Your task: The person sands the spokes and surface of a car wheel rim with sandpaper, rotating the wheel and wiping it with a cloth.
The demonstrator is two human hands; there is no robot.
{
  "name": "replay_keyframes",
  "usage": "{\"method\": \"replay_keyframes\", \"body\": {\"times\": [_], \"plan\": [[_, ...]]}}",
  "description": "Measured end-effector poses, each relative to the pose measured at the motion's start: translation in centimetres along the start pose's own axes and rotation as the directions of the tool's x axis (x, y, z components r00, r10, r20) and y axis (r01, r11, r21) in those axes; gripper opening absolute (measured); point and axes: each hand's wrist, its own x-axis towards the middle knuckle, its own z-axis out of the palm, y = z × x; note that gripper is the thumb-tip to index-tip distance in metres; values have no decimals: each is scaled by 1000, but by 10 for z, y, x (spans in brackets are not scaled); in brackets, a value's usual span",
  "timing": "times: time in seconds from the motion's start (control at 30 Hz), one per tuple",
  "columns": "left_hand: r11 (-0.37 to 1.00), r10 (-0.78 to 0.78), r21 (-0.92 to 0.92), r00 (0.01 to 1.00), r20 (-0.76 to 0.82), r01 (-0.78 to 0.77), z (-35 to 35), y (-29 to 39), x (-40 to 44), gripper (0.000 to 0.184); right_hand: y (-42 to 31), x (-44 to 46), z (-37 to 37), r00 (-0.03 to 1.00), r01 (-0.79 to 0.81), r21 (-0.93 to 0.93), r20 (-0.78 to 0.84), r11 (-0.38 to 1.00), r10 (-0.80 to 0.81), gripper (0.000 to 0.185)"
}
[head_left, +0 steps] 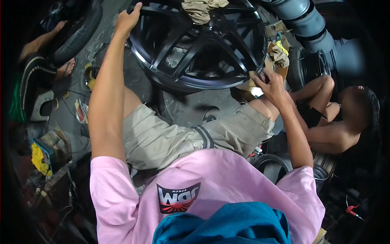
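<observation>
A black multi-spoke car wheel rim (221, 42) with a shiny lip is tilted in front of my knees. My left hand (128, 20) grips its upper left edge, thumb up and the fingers partly hidden behind the lip. At the lower right edge of the rim, my right hand (273, 86) is closed in a pinch. Between its fingertips is a small tan piece that looks like folded sandpaper (252, 76), against or very near the lip. A crumpled beige cloth or paper (201, 10) lies over the rim's centre.
At right, another person (345, 118) sits close to my right arm, near another wheel (310, 65). Grey bucket-like containers (302, 20) stand upper right. At upper left are a tyre (83, 34) and another person's arm (38, 46) and foot. Yellow cloth (40, 159) and clutter lie left.
</observation>
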Motion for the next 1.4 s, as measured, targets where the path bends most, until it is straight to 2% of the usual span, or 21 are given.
{"method": "replay_keyframes", "body": {"times": [0.03, 0.1, 0.13, 0.17, 0.2, 0.23, 0.27, 0.3, 0.37, 0.47, 0.53, 0.63, 0.67, 0.8, 0.9, 0.97, 1.1, 1.23, 1.3, 1.37, 1.4], "plan": [[1000, 13, 0, 1000, 9, -13, 1, -4, 5, 104, 13, -3, -3, 997, 63, -26, -44, 998, -64, 37], [1000, -1, 25, 998, 64, -1, -2, -5, 12, 103, 22, -13, -16, 992, -121, 16, -24, 993, 121, 23], [1000, -12, -6, 996, 93, 12, -3, -5, 11, 101, 19, -15, -16, 991, -126, 21, -31, 992, 127, 23], [1000, -3, 3, 995, 96, 2, -3, -5, 9, 101, 11, -19, -11, 989, -36, 171, -135, 985, 60, 21], [1000, 13, 15, 1000, 25, -14, -2, -5, 6, 100, 1, -23, -7, 969, 68, 307, -249, 949, 11, 22], [999, 33, 27, 998, -48, -32, 1, -7, 7, 99, -3, -26, -2, 981, 33, 376, -190, 926, 42, 22], [999, 22, 29, 1000, -18, -22, 0, -10, 12, 97, -7, -30, 2, 989, -9, 440, -131, 898, 74, 22], [998, 36, 42, 999, -13, -35, -2, -5, 7, 97, -7, -30, 13, 988, 40, 446, -153, 894, 32, 21], [999, 4, 53, 1000, -2, -4, -10, 5, -6, 95, -4, -31, 31, 993, 65, 368, -118, 928, -23, 24], [996, 34, 89, 999, -32, -31, -10, -6, 0, 94, -11, -35, 31, 976, 174, 350, -186, 920, -114, 28], [999, 3, 46, 1000, -1, -3, -12, -4, -3, 95, -2, -37, 31, 904, 362, 59, -265, 930, -335, 28], [997, 47, 70, 997, -62, -42, -8, -6, 3, 96, 1, -34, 28, 899, 399, -12, -194, 917, -394, 27], [996, 21, 84, 1000, 11, -22, -12, -8, 5, 97, -1, -37, 31, 911, 366, 119, -250, 923, -329, 25], [997, 29, 71, 999, 16, -30, -12, -8, 4, 97, 11, -55, 39, 952, 245, 91, -212, 965, -222, 27], [996, 15, 89, 1000, -8, -14, -14, 3, -4, 96, 6, -57, 40, 974, 184, 173, -163, 968, -156, 27], [996, 23, 91, 999, -37, -19, -14, 8, -12, 99, -11, -48, 41, 949, 209, 242, -285, 948, -136, 27], [994, 34, 102, 999, -2, -33, -14, 6, -11, 96, -12, -41, 55, 935, 211, 240, -331, 948, -124, 28], [992, 56, 117, 996, -76, -47, -6, -4, -1, 99, 1, -65, 44, 974, 81, 175, -225, 981, -40, 25], [988, 87, 139, 989, -121, -70, -4, -7, 0, 100, 2, -67, 35, 961, 18, 182, -275, 983, 33, 25], [988, 33, 153, 998, -58, -24, -10, 6, -6, 101, -13, -55, 31, 942, 43, 190, -334, 981, 24, 28], [988, 35, 154, 998, -45, -28, -10, 5, -4, 101, -18, -47, 34, 922, 118, 177, -384, 977, -42, 30]]}}
